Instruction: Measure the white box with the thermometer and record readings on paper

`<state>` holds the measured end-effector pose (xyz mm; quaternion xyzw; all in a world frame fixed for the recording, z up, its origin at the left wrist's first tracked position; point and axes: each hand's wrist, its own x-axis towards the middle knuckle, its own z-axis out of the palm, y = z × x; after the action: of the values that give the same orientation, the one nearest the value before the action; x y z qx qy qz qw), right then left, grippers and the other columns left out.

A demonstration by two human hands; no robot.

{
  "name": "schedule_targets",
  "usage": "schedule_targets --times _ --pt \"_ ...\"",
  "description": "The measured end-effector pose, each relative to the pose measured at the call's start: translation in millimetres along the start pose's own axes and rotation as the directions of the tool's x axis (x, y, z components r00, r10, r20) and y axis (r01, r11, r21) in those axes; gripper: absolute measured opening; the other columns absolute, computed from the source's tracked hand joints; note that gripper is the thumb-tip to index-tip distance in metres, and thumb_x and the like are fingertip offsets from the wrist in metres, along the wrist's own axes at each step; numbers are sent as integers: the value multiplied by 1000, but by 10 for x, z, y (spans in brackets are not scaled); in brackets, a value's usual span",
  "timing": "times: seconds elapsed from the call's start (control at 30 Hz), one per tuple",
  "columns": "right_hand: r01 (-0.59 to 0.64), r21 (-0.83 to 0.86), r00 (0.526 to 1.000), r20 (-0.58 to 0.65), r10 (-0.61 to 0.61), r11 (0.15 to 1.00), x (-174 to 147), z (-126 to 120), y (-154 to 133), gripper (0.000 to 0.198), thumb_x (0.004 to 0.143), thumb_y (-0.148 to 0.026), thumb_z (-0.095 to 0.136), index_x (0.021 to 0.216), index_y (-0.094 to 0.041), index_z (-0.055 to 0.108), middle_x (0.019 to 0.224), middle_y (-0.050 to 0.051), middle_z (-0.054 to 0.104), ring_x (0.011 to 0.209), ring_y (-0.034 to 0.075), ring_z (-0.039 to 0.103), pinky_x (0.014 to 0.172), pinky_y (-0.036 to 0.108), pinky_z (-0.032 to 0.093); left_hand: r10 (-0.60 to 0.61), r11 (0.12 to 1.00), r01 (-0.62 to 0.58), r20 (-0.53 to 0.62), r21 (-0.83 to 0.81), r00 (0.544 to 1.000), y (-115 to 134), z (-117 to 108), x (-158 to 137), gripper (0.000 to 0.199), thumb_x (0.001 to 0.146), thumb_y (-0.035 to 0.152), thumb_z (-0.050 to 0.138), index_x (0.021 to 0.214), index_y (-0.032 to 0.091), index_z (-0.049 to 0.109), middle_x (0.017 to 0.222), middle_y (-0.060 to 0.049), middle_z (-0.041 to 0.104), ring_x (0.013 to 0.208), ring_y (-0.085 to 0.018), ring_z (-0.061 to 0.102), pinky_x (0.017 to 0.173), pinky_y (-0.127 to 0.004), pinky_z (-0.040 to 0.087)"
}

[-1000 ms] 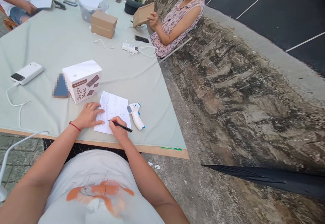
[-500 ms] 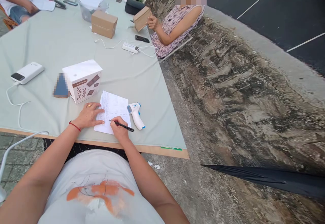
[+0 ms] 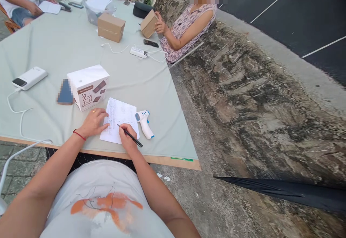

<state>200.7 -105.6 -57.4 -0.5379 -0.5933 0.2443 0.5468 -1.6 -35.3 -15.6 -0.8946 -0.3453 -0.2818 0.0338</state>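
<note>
Printed sheets of paper (image 3: 123,110) lie on the cloth-covered table near its front edge. My left hand (image 3: 93,122) rests with fingers spread on the left side of the paper. In my right hand (image 3: 127,137) is a black pen (image 3: 133,139), its tip pointing up and left over the paper; I cannot tell if it touches. A white and blue infrared thermometer (image 3: 145,122) lies just right of the paper. Behind my left hand stands a white box (image 3: 89,86) with brown printing, and a blurred blue triangular object (image 3: 65,92) sits beside it.
A white power bank (image 3: 29,77) with a cable lies at left. Farther back are a cardboard box (image 3: 111,27), a power strip (image 3: 138,52), a phone (image 3: 150,43) and a plastic bin (image 3: 93,14). One person at right holds another carton (image 3: 148,23); two others sit at the far end.
My right hand and the pen have shifted slightly right and down. The person at right has turned the carton, and both of that person's hands now show on it.
</note>
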Motion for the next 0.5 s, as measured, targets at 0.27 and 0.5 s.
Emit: schedule_targets --times 0.27,0.5 --pt "323 -375 946 155 -285 869 95 -145 206 45 94 -8 32 129 -15 60 106 13 58 98 22 56 84 36 49 -288 934 354 -664 -36 691 -164 -62 -53 55 79 36 69 122 17 43 125 -17 43 123 -31 46 104 -52 39" --pt "291 -475 956 175 -235 830 141 -238 304 49 90 -6 31 124 -18 66 113 14 56 97 23 53 89 39 46 -609 771 399 -392 -497 690 -547 7 -73 108 71 57 80 150 21 15 144 -20 31 138 -34 36 115 -53 34"
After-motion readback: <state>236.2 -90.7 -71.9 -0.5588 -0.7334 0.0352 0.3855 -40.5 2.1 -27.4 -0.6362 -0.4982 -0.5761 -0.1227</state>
